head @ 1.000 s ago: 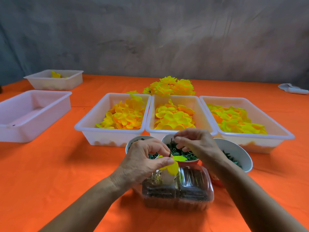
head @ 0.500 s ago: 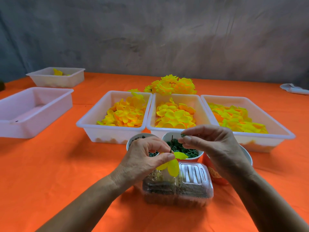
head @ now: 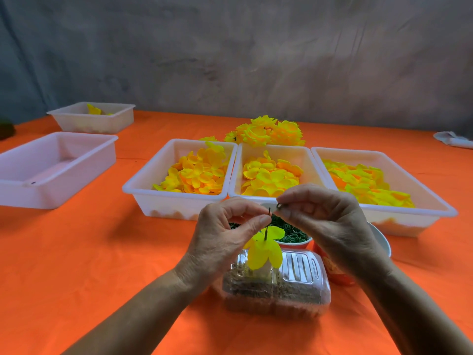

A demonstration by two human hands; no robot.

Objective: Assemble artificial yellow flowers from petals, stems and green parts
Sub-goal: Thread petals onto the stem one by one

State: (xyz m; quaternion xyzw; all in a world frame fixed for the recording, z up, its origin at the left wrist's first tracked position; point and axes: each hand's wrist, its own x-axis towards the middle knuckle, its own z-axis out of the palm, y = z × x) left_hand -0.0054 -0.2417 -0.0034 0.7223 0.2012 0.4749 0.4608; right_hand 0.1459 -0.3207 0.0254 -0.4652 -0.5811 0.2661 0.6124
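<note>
My left hand (head: 225, 234) pinches a thin dark stem (head: 267, 228) between thumb and forefinger, its tip pointing up. Yellow petals (head: 265, 251) hang on the stem below my fingers. My right hand (head: 325, 219) pinches a small green ring (head: 280, 206) just right of and above the stem tip, not touching it. Beneath both hands sits a cup of green rings (head: 291, 234). Three white trays of loose yellow petals stand behind: left (head: 143, 193), middle (head: 238, 172), right (head: 435, 203).
A clear plastic lidded box (head: 302, 272) of small parts lies under my hands, a red cup (head: 332, 270) to its right. Finished yellow flowers (head: 268, 133) are piled behind the trays. Two more white trays (head: 51, 162) (head: 102, 119) stand far left on the orange tablecloth.
My right hand lifted out of the cup with a green ring and came toward the stem tip. My left hand raised the stem with its petals slightly.
</note>
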